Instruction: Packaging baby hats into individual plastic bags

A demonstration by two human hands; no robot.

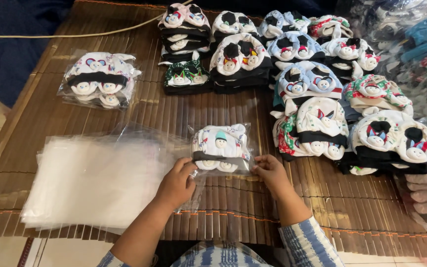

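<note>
Fingers (190,166) of the left hand (176,183) pinch the near left corner of a clear packet of baby hats (221,148), thumb on top and the other fingertips curled beneath the plastic. Those of the right hand (271,174) are pressed together on the near right corner in the same way, so the packet lies between the two hands, touching both, just beyond the knuckles. Its long axis runs left to right across the bamboo mat (233,202). The hats inside are white with small snowman faces; a dark band crosses them near the lower edge, and the faces sit toward the near side.

Just left of the left hand, a stack of empty clear bags (90,183) lies flat on the mat, its edge touching the packet's loose plastic. Farther left and far, a finished packet of hats (100,79) lies alone. On the far and right side, piles of unpacked hats (302,79) stand in rows, white, blue and green, many with dark bands. Striped blue-and-white sleeves (307,244) show at the near edge. More bagged goods (421,44) crowd the far right.
</note>
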